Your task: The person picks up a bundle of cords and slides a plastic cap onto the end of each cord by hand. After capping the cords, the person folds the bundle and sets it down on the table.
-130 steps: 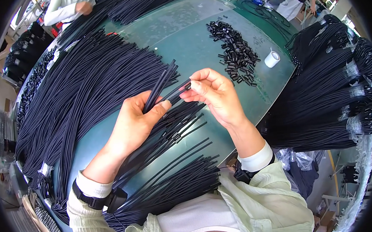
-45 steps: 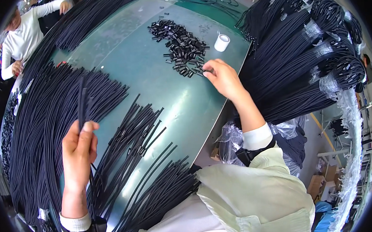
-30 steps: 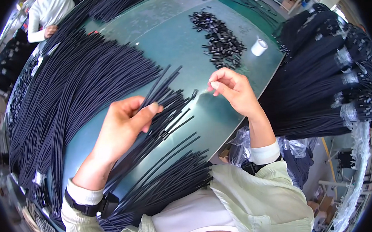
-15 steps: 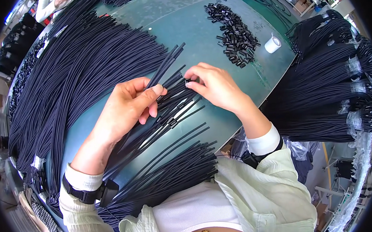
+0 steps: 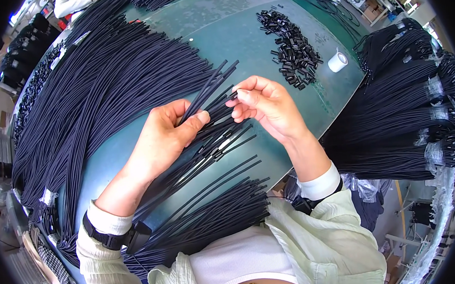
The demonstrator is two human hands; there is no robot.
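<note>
My left hand (image 5: 171, 134) is closed around a few black cords (image 5: 210, 88), whose ends stick out past the thumb toward the far right. Just to its right, my right hand (image 5: 271, 108) pinches the tip of a black cord (image 5: 226, 97) between thumb and index finger, the other fingers curled loosely below. Whether a small tube sits on that tip is hidden by the fingers. Beneath both hands lie more cords, some with short black tubes (image 5: 217, 154) on them. A loose pile of such black tubes (image 5: 295, 53) lies farther back on the green table (image 5: 219, 29).
A thick spread of black cords (image 5: 112, 81) covers the table's left. Another bundle (image 5: 216, 208) lies close to my body. Plastic-wrapped cord bundles (image 5: 394, 114) hang at the right, beside a white roll (image 5: 337, 62). Another person's sleeve (image 5: 73, 4) shows at the far left.
My right hand has turned and drawn slightly right, its thumb and index finger now pinching at the cord tip. The left hand keeps its hold; the whole view has shifted a little.
</note>
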